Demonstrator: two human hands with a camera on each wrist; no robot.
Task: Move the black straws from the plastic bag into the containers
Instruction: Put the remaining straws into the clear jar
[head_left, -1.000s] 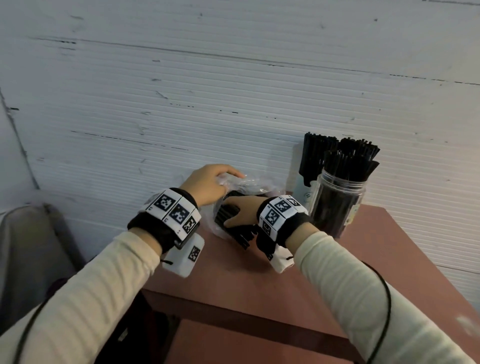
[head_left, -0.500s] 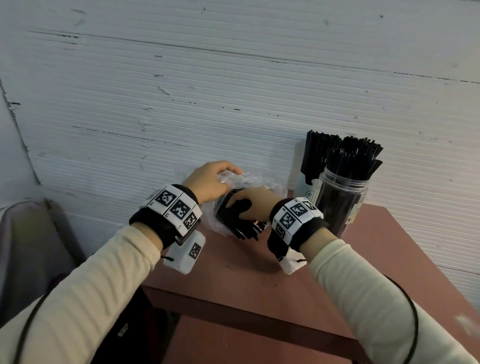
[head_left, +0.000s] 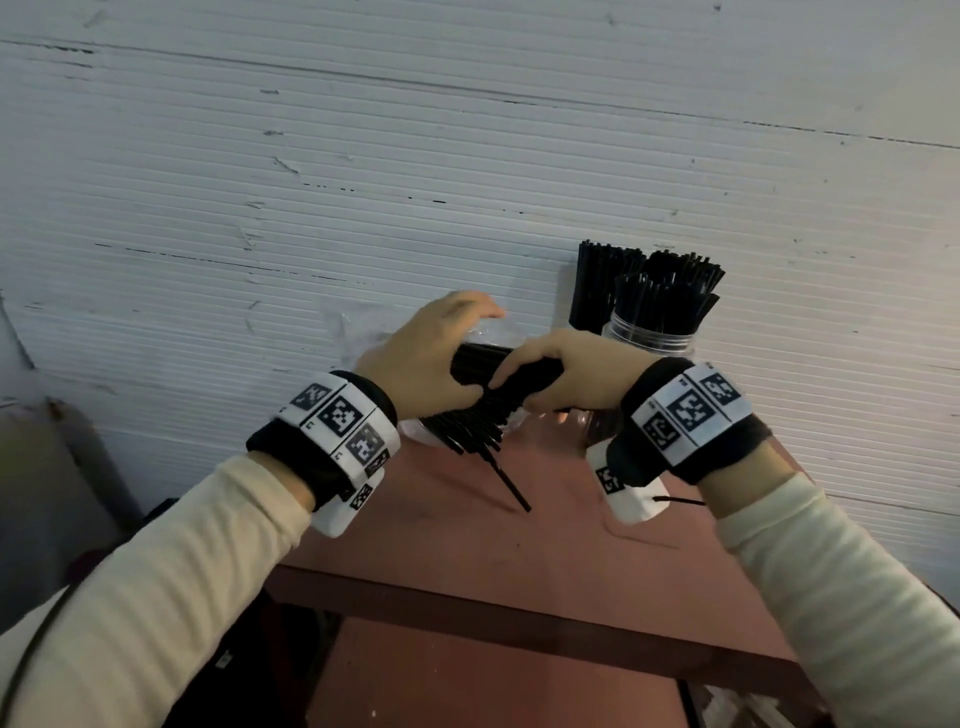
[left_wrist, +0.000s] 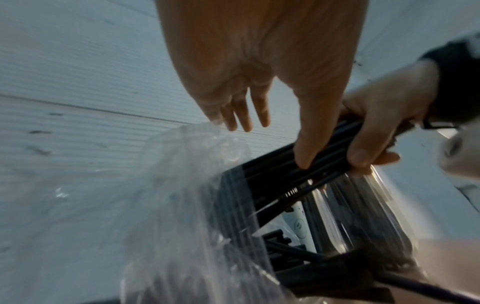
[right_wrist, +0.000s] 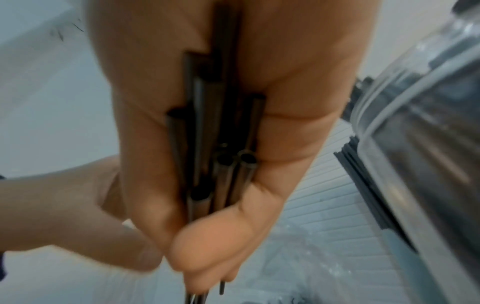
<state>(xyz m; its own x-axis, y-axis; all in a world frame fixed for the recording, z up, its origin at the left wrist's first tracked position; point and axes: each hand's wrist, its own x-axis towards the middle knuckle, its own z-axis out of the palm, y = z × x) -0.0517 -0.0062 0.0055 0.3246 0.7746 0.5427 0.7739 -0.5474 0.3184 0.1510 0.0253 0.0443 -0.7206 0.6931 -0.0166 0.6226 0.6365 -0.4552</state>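
My right hand (head_left: 540, 382) grips a bundle of black straws (head_left: 480, 415) above the table, next to the clear plastic bag (head_left: 485, 332). The same bundle (right_wrist: 221, 144) fills my palm in the right wrist view. One straw (head_left: 511, 486) hangs lower than the rest, its tip near the tabletop. My left hand (head_left: 441, 348) reaches over the bag (left_wrist: 182, 205) with straight fingers, and its thumb (left_wrist: 306, 148) rests on the straws (left_wrist: 280, 164). More straws lie inside the bag. A clear jar (head_left: 652, 335) full of straws stands just right of my hands, and a second container (head_left: 597, 280) stands behind it.
The red-brown table (head_left: 519, 571) stands against a white ribbed wall (head_left: 363, 182). Its front edge (head_left: 519, 618) lies near me. A grey object (head_left: 47, 493) sits off the table at the left. In the right wrist view the jar (right_wrist: 428, 144) is very close to my hand.
My right hand closed round a bundle of straws and lifted it up out of the bag. One straw has slipped down toward the table. My left hand stayed at the bag.
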